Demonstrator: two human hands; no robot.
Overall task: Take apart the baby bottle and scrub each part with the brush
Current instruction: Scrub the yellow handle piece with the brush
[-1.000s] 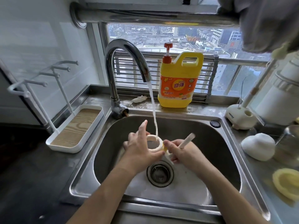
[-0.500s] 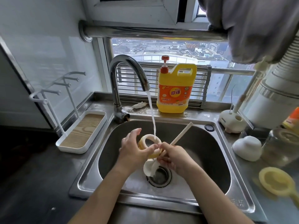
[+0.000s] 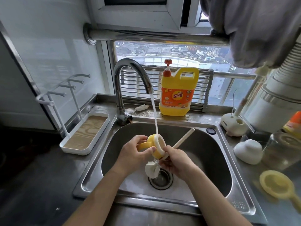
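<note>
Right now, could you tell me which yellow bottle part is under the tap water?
The yellow ring gripped by the left hand over the sink; the other yellow part lies on the counter at right.

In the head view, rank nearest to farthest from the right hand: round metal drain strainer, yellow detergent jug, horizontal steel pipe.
1. Round metal drain strainer, just under the right hand.
2. Yellow detergent jug, on the ledge behind.
3. Horizontal steel pipe, high over the window.

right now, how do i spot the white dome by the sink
Find the steel sink, then the counter right of it. The white dome sits between the cream brush stand and the yellow handled ring; it alone is plain white and rounded.
</note>
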